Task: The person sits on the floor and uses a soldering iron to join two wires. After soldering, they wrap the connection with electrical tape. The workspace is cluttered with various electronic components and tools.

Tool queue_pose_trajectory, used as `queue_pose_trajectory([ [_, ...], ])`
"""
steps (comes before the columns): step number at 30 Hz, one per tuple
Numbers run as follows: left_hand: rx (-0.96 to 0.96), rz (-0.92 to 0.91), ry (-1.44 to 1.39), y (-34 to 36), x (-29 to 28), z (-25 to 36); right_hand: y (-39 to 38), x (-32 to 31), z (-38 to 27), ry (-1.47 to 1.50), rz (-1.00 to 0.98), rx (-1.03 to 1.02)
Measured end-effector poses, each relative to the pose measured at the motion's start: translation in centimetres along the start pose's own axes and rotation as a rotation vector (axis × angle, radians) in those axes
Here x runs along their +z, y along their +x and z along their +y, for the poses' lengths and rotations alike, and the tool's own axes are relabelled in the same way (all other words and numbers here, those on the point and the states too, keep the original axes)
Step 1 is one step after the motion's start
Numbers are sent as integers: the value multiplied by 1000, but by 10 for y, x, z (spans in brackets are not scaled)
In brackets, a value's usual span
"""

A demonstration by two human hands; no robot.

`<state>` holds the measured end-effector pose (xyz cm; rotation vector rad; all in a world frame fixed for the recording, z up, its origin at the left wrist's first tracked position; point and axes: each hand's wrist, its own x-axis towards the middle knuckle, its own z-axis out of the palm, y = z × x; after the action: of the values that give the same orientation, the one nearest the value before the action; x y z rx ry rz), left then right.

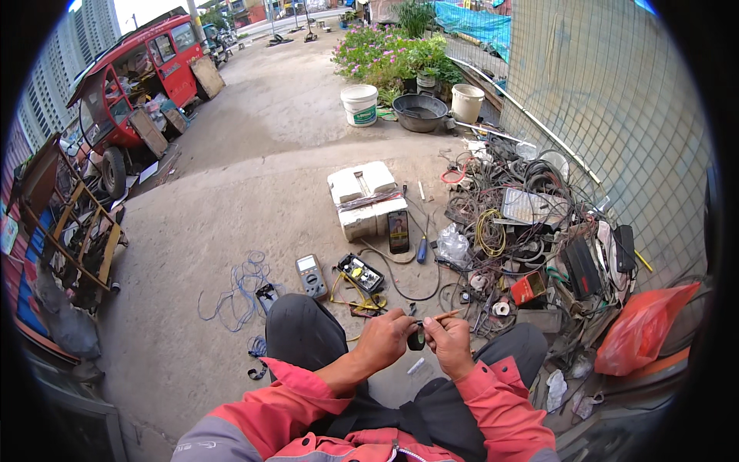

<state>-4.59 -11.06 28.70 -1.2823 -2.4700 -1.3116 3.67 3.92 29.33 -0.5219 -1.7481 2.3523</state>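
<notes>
My left hand (385, 337) and my right hand (450, 343) meet in front of my knees, both with fingers closed in a pinch. From my right hand's fingertips a thin, pointed, orange-brown stick-like thing (448, 314) sticks out to the right. Between the hands hangs a small dark piece (416, 340); its kind is too small to tell, and my fingers partly hide it. Just beyond them lie an opened black device casing (361, 273) with yellow parts inside, yellow wires (339, 289) and a grey multimeter (312, 276).
A phone (398, 232) leans on a white foam block (368, 202), near a blue-handled screwdriver (422, 249). Tangled cables (493, 223) and scrap pile up at right, with a red plastic bag (643, 329). Blue wire (245, 285) lies left; a red vehicle (146, 73) stands farther back.
</notes>
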Motion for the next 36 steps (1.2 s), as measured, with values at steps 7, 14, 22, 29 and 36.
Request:
queue_pose_trajectory([
  [7, 158, 7, 151, 49, -41, 2, 29, 16, -43, -29, -109, -57],
  [14, 118, 31, 169, 97, -102, -25, 102, -4, -56, -430, -312, -84],
  [22, -185, -38, 61, 113, -120, -79, 206, -46, -29, -889, -237, 0],
  [29, -416, -117, -61, 103, -78, -123, 291, -72, 30, -1323, -277, -99],
  [36, -521, -173, -188, 85, -28, -160, 363, -80, 99, -1252, -136, 59],
])
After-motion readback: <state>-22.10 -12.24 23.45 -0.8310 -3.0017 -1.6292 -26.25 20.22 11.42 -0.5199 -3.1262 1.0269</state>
